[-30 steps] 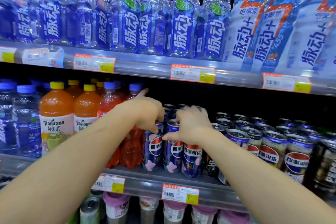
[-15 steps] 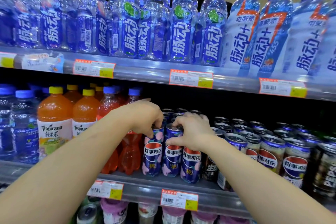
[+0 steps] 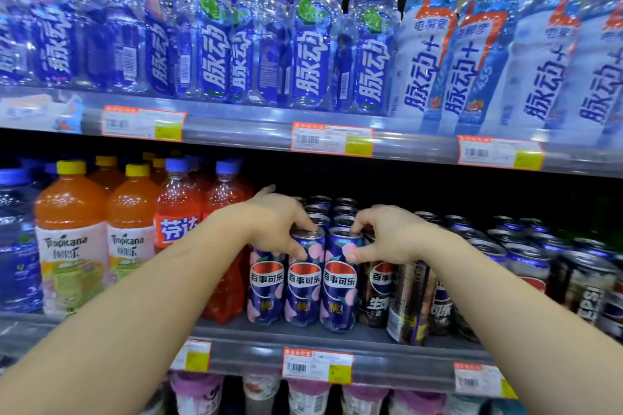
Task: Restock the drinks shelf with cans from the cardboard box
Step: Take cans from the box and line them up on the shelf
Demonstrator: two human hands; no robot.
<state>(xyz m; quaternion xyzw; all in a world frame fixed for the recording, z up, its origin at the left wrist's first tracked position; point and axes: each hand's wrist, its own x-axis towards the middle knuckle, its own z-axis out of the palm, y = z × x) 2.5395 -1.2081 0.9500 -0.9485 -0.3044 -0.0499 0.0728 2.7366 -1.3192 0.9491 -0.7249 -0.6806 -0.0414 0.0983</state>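
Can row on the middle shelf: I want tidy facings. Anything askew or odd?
One dark can, right of the peach cans, seems to lean and shows its side, not its logo. The peach cans stand upright, logos forward.

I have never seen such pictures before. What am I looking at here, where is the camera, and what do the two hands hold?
There is no machine here: a camera worn on a person's head looks forward at a shop shelf. The left hand grips the top of one purple peach cola can; the right hand grips the can beside it. Both cans stand upright at the shelf's front. Orange juice bottles stand to the left, darker cans to the right, and blue water bottles on the shelf above.
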